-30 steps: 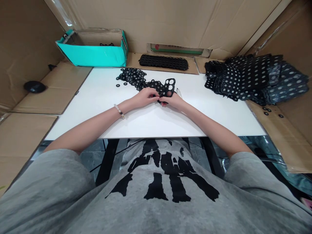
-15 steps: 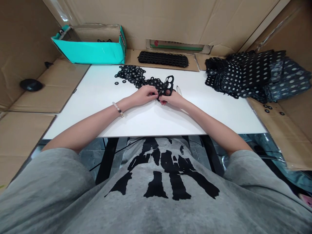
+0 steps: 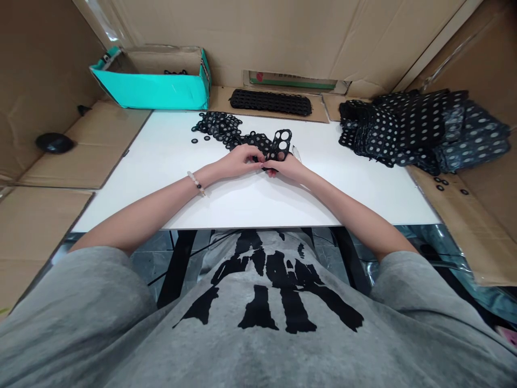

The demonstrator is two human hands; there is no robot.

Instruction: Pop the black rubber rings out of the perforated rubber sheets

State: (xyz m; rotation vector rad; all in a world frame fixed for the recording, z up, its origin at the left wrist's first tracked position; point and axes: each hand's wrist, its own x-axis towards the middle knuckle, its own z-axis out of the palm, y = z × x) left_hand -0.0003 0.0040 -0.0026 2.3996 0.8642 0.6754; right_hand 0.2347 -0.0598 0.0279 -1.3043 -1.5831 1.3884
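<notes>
A black strip of sheet with round holes [image 3: 284, 139] stands up from my right hand [image 3: 287, 165], whose thumb and fingers are closed on its lower end. My left hand [image 3: 244, 160], with a beaded bracelet on the wrist, meets the right at the strip's near end. Its fingertips are pinched there, and whatever lies between them is hidden. Just beyond both hands, a heap of small black rings [image 3: 221, 126] spreads over the white table [image 3: 226, 207]. A thin pen-like item [image 3: 297, 153] lies right behind my right hand.
A turquoise box [image 3: 157, 90] stands at the back left. Beside it lies a stack of black perforated strips [image 3: 270, 101]. Folded black sheets with pale dots [image 3: 416, 126] are piled at the right. Several loose rings [image 3: 440, 187] lie on cardboard there. A black mouse-like object [image 3: 54, 143] sits far left.
The perforated strip has turned slightly, so its holes face me more fully. My left fingertips have come closer to my right hand. The whole view has shifted a little.
</notes>
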